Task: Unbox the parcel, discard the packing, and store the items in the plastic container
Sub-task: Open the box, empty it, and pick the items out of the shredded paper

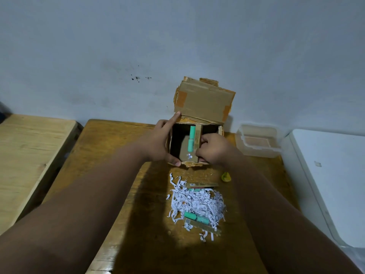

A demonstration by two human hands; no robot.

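An open cardboard box (205,99) stands at the far side of the wooden table, its lid flap raised against the wall. Inside lies a green tube (191,138) beside a slim tan carton (198,141). My left hand (160,143) grips the box's left wall, index finger on the flap edge. My right hand (214,149) reaches into the box and pinches the tan carton. A heap of white shredded paper (197,202) lies nearer me, with another green tube (196,217) and two tan cartons (203,184) among it. A clear plastic container (256,140) sits right of the box.
The brown wooden table (118,175) has a lighter wooden bench (29,155) to its left. A white surface (331,175) lies to the right. A small yellow object (226,177) rests on the table near my right wrist. A grey wall stands close behind.
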